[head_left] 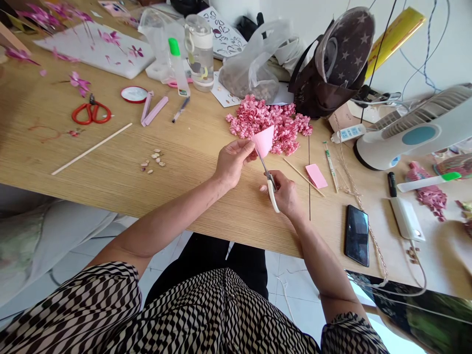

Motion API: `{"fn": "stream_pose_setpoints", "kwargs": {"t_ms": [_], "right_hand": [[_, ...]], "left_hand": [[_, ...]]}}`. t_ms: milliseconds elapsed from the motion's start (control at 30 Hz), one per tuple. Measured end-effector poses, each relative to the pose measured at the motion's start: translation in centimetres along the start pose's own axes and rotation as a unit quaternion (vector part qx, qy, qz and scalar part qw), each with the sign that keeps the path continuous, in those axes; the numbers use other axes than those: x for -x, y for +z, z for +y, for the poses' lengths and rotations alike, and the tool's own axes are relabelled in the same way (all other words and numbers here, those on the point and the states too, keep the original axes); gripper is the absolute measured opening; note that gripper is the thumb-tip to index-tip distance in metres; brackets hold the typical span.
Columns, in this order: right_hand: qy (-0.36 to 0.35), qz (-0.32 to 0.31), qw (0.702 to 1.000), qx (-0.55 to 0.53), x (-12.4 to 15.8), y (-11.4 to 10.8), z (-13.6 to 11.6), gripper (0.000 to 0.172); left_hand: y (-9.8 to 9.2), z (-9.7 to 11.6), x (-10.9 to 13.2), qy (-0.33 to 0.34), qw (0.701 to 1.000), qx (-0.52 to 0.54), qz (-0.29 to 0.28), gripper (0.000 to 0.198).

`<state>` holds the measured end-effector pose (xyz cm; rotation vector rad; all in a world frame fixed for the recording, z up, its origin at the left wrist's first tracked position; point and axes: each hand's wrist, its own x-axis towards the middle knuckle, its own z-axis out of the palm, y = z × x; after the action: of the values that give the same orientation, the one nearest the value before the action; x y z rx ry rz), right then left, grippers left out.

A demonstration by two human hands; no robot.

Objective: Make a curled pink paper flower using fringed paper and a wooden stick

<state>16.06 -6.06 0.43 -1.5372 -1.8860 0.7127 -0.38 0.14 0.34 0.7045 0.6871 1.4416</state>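
Observation:
My left hand (233, 161) pinches a piece of pink paper (264, 139) by its left edge, above the middle of the table. My right hand (283, 192) grips white-handled scissors (272, 194), their blades pointing up and left to the paper's lower edge. Whether the blades are cutting into it, I cannot make out. Behind the paper lies a heap of small curled pink paper flowers (265, 118). A smaller pink paper piece (316, 176) and a thin wooden stick (303, 177) rest to the right of my right hand.
Red-handled scissors (91, 114), a long stick (92, 148) and a pen (180, 109) lie on the left. A water bottle (201, 53) and a plastic bag (254, 69) stand at the back. On the right are a phone (356, 235), a power strip (348, 133) and a white fan (416, 128).

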Motion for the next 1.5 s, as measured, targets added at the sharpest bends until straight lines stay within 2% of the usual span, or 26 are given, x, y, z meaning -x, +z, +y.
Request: {"fn": "stream_pose_setpoints", "kwargs": {"t_ms": [1500], "right_hand": [[0.002,0.014,1.0,-0.013,0.16,-0.03,0.0,0.048]], "left_hand": [[0.0,-0.11,0.3,-0.001,1.0,0.007,-0.007,0.037]]}}
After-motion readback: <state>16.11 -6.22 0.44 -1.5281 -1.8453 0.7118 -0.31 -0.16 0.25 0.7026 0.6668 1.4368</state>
